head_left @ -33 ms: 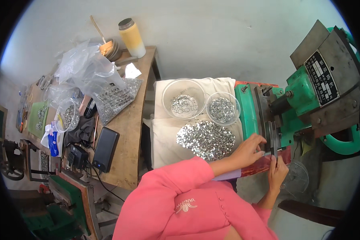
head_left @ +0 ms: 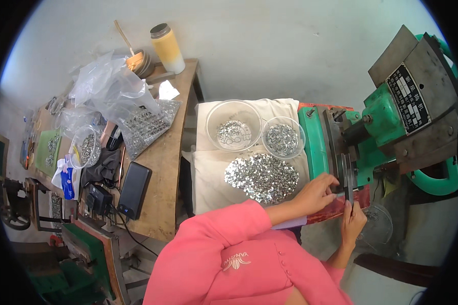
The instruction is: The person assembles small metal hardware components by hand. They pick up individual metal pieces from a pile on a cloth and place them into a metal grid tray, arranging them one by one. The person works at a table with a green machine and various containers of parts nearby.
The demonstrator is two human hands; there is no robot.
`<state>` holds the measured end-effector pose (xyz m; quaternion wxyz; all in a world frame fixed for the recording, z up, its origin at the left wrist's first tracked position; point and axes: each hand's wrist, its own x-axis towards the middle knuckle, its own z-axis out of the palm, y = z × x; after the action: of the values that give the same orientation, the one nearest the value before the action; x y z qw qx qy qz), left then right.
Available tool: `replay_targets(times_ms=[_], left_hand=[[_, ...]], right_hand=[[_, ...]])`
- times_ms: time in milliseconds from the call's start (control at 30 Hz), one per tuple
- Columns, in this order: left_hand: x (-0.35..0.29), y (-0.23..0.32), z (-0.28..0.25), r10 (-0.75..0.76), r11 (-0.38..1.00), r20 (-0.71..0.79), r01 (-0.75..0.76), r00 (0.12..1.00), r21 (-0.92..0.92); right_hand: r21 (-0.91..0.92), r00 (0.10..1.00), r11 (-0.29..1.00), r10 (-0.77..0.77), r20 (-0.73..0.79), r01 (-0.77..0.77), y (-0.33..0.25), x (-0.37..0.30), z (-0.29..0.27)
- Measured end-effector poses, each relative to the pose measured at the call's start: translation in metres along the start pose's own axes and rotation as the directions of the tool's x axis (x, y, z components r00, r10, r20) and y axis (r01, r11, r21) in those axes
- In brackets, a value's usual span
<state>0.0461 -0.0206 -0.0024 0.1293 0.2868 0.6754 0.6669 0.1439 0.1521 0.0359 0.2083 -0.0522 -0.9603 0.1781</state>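
Observation:
My left hand (head_left: 318, 194) is at the near left edge of the green press (head_left: 318, 145). Its fingers are bent and bunched beside the dark metal tooling, and whatever they pinch is too small to make out. Lower right, my right hand (head_left: 353, 221) grips the near end of a narrow dark metal bar (head_left: 348, 179), thumb and fingers pressed against it. That bar stands along the press bed, below the thick dark ram (head_left: 355, 135). Left of my left hand, a pile of small shiny metal pieces (head_left: 262, 178) lies on a cream cloth (head_left: 208, 195).
Behind the pile stand two clear round tubs (head_left: 212, 136) (head_left: 301, 147) of metal pieces. A wooden table (head_left: 160, 203) at left carries plastic bags (head_left: 104, 84), a black power bank (head_left: 135, 189) and a yellow-white bottle (head_left: 169, 50). A clear container (head_left: 381, 229) sits low at right.
My left hand's fingertips have shifted very slightly near the press edge. My right hand stays on the bar, and everything else looks the same.

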Motion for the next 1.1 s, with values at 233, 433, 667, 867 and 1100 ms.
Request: replay_targets(times_ms=[233,433,667,867,1100], left_hand=[[-0.031,0.025,0.012,-0.157,0.956,0.097,0.176,0.983,-0.236],[-0.053,0.036,-0.038,-0.313,0.802,0.187,0.364,0.931,-0.474],[-0.063,0.039,-0.132,-0.145,0.889,-0.260,0.010,0.955,-0.457],[-0.054,0.058,-0.237,-0.136,0.987,-0.248,0.153,0.959,0.054],[-0.046,0.051,-0.267,-0.050,0.852,-0.409,0.253,0.911,0.459]], right_hand=[[0.168,0.995,0.981,0.095,0.024,-0.098,-0.019,-0.070,-0.027],[0.391,0.990,0.920,-0.047,0.136,-0.010,-0.060,-0.045,-0.007],[0.902,0.927,0.224,0.026,0.373,-0.369,-0.132,0.049,0.067],[0.895,0.883,0.301,-0.238,0.404,-0.329,-0.182,0.127,0.107],[0.659,0.887,0.694,-0.453,0.088,0.289,-0.208,0.151,0.121]])
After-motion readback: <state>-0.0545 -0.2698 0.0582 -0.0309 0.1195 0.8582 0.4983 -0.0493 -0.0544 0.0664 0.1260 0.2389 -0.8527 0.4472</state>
